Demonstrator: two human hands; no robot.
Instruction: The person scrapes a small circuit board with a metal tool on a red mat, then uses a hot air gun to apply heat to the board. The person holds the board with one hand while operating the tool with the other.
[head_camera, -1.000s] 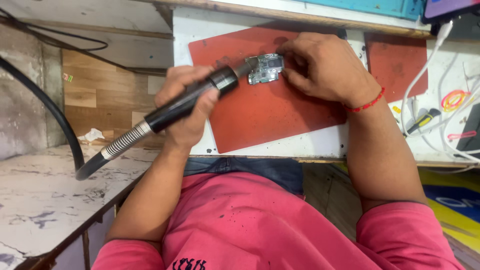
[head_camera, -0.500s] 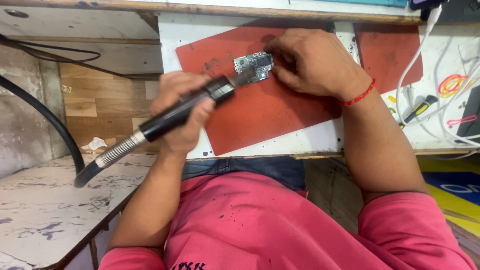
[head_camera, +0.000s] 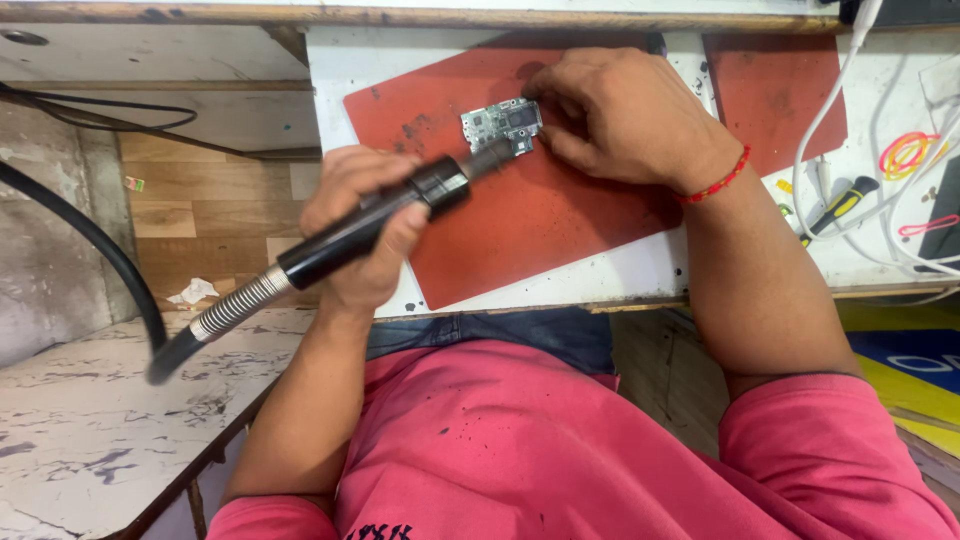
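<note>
On the bench (head_camera: 330, 60), a white top with a wooden back edge, the biggest thing is the red mat (head_camera: 540, 210), lying a bit skewed so its near corner almost reaches the bench's front edge. A second, smaller mat (head_camera: 775, 85) sits toward the back right corner. Past it, at the right edge, there's a tangle of white cables (head_camera: 830, 120), a yellow-and-black screwdriver (head_camera: 838, 208) and a small loop of orange and yellow wire (head_camera: 908, 152).

Left hand (head_camera: 360, 235) hangs over the front left part of the bench, fingers wrapped tight round a black handpiece (head_camera: 385, 218). The handpiece slants up to the right, and its tip comes right up to the near edge of the board (head_camera: 502, 122); can't tell whether it actually touches. From its back end a metal spring collar leads into a thick black hose (head_camera: 95, 245), which drops off the bench's left side and curves away over the floor.

Right hand (head_camera: 625, 120) lies on the red mat near its back edge, fingers curled down, fingertips pressing the right side of the board and pinning it flat. A red thread bracelet (head_camera: 722, 178) sits on that wrist.

The board itself is small, greenish-grey with chips on top, flat on the red mat near the mat's back edge, between the handpiece tip and the right hand's fingers.
</note>
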